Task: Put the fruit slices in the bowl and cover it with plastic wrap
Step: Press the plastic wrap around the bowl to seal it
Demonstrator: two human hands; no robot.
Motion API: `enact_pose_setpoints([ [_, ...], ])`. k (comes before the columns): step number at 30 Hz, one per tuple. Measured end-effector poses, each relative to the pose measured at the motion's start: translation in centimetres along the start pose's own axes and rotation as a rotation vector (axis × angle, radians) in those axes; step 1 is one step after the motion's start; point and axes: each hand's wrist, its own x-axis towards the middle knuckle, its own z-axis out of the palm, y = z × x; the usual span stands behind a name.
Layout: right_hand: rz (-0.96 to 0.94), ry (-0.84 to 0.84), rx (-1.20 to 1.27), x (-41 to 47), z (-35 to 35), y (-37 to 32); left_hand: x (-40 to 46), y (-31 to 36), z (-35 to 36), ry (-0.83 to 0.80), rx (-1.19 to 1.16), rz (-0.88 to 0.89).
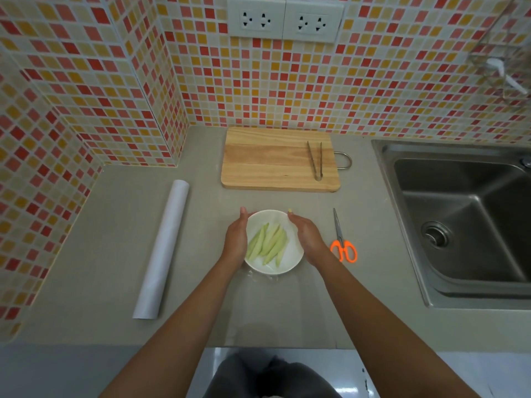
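Note:
A white bowl (287, 259) stands on the grey counter in front of me, with several pale green fruit slices (268, 244) lying in it. A sheet of clear plastic wrap (263, 278) lies over the bowl and bunches on the counter at its near edge. My left hand (237, 239) presses flat against the bowl's left side. My right hand (307, 235) presses against its right side. Both hands have their fingers straight and together along the rim. The roll of plastic wrap (162, 248) lies to the left.
A wooden cutting board (273, 159) with metal tongs (316, 160) on it sits behind the bowl. Orange-handled scissors (343, 244) lie right of my right hand. A steel sink (459, 214) fills the right side. Tiled walls stand behind and to the left.

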Motion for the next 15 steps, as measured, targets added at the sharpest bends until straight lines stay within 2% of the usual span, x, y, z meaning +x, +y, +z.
enact_pose_setpoints([
  [4, -0.016, 0.052, 0.007, -0.5, 0.1, 0.5, 0.2, 0.3, -0.1, -0.008, 0.003, -0.138],
  [9, -0.109, 0.055, 0.022, -1.3, -0.6, 0.2, 0.3, 1.9, -0.4, -0.05, 0.238, -0.079],
  [12, -0.196, 0.115, 0.018, -1.0, -1.1, -1.2, 0.4, 2.1, -0.9, 0.061, 0.07, 0.076],
  [15, -0.201, 0.022, -0.006, -0.7, -0.9, -2.3, -0.9, 1.0, -1.0, 0.121, -0.132, 0.113],
])
